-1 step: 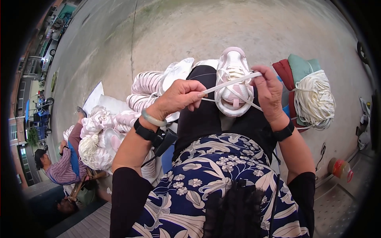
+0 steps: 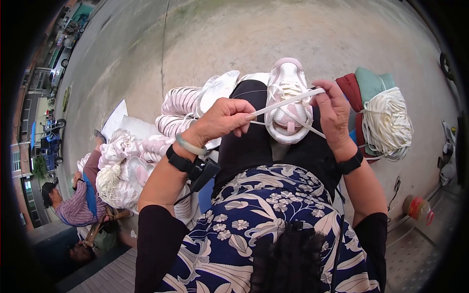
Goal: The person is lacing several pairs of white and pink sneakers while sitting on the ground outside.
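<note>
On my lap rests a white and pale pink sneaker (image 2: 285, 80), its toe pointing away from me and its heel toward me. A flat white shoelace (image 2: 287, 101) is stretched taut above the shoe. My left hand (image 2: 225, 117) pinches one end between thumb and forefinger, left of the shoe. The other end is pinched by my right hand (image 2: 332, 110), which stands higher, at the shoe's right side. More lace crosses the shoe's tongue and runs loose under both hands.
Stacked pink and white shoe uppers (image 2: 181, 105) lie to my left. A bundle of white laces (image 2: 388, 119) hangs over red and green cloth (image 2: 373, 80) at right. A person in a striped shirt (image 2: 80, 207) sits at far left. A plastic jar (image 2: 417, 209) stands at lower right.
Almost nothing differs. My right hand has shifted very slightly to the right, with the lace still taut between both hands.
</note>
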### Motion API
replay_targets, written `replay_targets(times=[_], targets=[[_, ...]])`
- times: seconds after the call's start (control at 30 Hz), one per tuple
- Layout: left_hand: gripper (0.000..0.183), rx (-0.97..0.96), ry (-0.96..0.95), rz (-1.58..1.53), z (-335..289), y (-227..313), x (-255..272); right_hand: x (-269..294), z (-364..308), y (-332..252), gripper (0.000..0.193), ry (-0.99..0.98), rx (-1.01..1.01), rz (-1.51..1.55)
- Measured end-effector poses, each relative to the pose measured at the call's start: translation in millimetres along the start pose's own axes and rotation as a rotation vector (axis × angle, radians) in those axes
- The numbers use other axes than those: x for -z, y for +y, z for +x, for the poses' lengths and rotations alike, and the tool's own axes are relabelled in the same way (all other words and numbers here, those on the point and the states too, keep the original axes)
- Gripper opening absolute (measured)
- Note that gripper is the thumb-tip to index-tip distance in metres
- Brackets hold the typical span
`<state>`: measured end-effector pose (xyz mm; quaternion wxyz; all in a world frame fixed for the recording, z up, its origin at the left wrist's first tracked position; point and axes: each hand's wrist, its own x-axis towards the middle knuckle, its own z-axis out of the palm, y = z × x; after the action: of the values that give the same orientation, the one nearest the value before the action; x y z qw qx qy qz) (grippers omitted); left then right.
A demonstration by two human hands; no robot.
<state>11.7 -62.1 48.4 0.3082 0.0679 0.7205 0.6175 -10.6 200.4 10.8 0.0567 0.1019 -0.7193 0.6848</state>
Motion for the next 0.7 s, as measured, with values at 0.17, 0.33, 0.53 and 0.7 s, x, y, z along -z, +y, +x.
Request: replay_targets(times=[0.17,0.33,0.53,0.7], targets=[[0.010,-0.188,0.027,0.286,17,-24,-6,9,3,1,0.015,0.056,-0.126,0.134],[0.004,-0.627,0.252,0.829,26,-36,-11,-1,2,-11,0.015,0.051,-0.103,0.154],[0.004,-0.202,0.269,0.256,29,-34,-18,1,11,-17,0.016,0.089,-0.127,0.129],[0.006,-0.330,0.286,0.374,32,-35,-24,6,13,-9,0.016,0.064,-0.138,0.151]])
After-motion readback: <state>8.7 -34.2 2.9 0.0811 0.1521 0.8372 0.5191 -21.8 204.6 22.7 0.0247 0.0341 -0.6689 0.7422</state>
